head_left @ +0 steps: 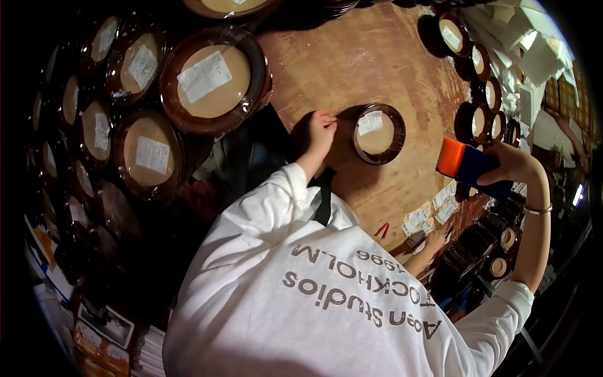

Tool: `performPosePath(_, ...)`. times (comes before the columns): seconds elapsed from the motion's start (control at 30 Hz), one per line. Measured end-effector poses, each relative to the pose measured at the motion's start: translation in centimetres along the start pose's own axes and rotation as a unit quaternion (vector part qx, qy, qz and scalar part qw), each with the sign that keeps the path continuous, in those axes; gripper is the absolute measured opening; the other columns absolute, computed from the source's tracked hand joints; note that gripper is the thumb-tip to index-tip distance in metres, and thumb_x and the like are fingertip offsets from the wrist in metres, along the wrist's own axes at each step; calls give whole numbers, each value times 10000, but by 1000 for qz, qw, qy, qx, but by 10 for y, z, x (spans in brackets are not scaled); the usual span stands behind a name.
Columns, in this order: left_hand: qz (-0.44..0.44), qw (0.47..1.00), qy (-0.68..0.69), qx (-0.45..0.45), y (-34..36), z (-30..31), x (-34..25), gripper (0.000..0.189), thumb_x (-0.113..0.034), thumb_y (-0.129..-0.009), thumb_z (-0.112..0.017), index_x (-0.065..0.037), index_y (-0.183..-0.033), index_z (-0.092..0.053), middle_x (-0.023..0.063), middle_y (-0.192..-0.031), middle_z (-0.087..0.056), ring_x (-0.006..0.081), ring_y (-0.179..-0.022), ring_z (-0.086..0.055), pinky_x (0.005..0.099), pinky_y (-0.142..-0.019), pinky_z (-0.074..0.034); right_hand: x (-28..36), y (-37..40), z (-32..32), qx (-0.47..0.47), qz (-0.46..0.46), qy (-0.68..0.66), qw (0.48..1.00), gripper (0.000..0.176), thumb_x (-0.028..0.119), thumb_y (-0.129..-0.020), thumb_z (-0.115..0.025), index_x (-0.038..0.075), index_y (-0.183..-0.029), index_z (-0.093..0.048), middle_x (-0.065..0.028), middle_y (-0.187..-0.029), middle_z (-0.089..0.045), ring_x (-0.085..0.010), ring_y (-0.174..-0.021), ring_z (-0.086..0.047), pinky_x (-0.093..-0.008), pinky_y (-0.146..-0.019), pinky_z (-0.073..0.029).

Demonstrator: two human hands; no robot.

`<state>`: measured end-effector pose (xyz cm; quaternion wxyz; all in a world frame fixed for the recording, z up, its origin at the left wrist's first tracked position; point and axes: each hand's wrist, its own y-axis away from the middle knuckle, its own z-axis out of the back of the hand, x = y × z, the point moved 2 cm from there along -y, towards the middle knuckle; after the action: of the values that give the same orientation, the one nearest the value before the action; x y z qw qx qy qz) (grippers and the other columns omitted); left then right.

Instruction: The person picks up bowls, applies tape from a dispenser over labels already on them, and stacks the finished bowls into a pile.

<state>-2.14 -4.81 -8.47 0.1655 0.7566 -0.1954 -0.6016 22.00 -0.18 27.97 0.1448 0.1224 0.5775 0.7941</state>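
My right hand (512, 166) is wrapped around the blue body of an orange-and-blue tape dispenser (461, 162) with a toothed edge, raised over the right side of the table. My left hand (323, 133) is over the table's near left edge, its fingertips pinched together. Whatever is between them is too small to make out. Just right of those fingers lies a round dark-brown dish (399, 141), with a tan disc and a white label inside its rim. The dish and my left hand are apart.
Wrapped brown dishes (213, 81) with labels are stacked at the left. More stacks (480, 122) line the table's (352, 56) right edge. Label sheets (418, 218) and red tweezers-like tool (382, 230) lie nearby. Another person's hand (434, 240) is beside the labels.
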Motion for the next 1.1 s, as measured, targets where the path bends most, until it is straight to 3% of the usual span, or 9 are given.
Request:
performPosePath(0.07,-98,991,-75,-45,-2,-13,4,336,80,-671,-530,-12,-985,-455,104,-776,-572,197,-718,-568,285,-651,-453,-4,-3,-4,7,1,0,1000,476,300,-525,-743,-33,-835,-601,-68,-697,-606,-132,-615,-555,-275,-600,-438)
performPosePath(0.13,-96,980,-164,-54,4,-26,2,352,91,-662,-521,-24,-989,-458,102,-761,-557,219,-704,-553,311,-648,-438,-10,-3,-7,4,-7,-15,1000,465,292,-527,-740,-26,-839,-606,-60,-696,-605,-127,-613,-551,-270,-602,-440)
performPosePath(0.27,-108,983,-135,-60,9,-33,0,428,100,-681,-513,-40,-1072,-409,101,-765,-539,228,-741,-538,311,-692,-419,-10,1,-14,4,22,-40,999,450,274,-551,-735,-29,-857,-602,-55,-689,-604,-110,-612,-549,-259,-589,-438)
performPosePath(0.43,-68,975,-195,83,-1,-21,-14,324,52,-704,-544,-12,-997,-419,119,-776,-542,250,-747,-541,331,-681,-418,-26,-4,-23,-11,16,-56,998,462,270,-531,-734,-22,-858,-592,-68,-708,-604,-134,-631,-559,-276,-603,-440)
performPosePath(0.77,-109,941,-294,125,-2,-18,-33,299,60,-709,-537,3,-973,-411,119,-768,-511,242,-710,-528,310,-645,-421,-48,-3,-43,-46,50,-96,993,445,291,-564,-722,-53,-817,-598,-82,-665,-594,-144,-614,-560,-268,-596,-432)
performPosePath(0.87,-142,924,-331,125,-5,-20,-45,337,38,-702,-566,-6,-989,-396,127,-769,-514,255,-723,-534,312,-644,-422,-56,-9,-51,-57,51,-106,991,470,322,-561,-717,-58,-811,-602,-77,-650,-588,-144,-607,-564,-258,-584,-431)
performPosePath(0.97,-90,909,-391,115,-4,-15,-48,381,-17,-690,-610,-15,-998,-384,138,-774,-532,282,-727,-542,326,-632,-427,-59,-12,-56,-53,45,-104,992,479,332,-562,-713,-62,-809,-600,-76,-647,-587,-146,-601,-567,-254,-574,-430)
performPosePath(1.03,-130,824,-548,56,-1,-12,-62,327,-105,-698,-634,-12,-936,-429,146,-774,-549,306,-712,-543,353,-613,-430,-65,-14,-59,-54,41,-112,991,480,334,-562,-713,-63,-808,-600,-75,-649,-589,-146,-599,-567,-253,-571,-430)
performPosePath(1.1,-134,837,-525,74,-5,-12,-67,281,-129,-699,-634,-12,-877,-452,160,-779,-551,323,-734,-536,357,-626,-428,-69,-16,-59,-65,38,-111,991,479,337,-565,-708,-64,-804,-602,-75,-654,-591,-144,-590,-567,-251,-562,-435)
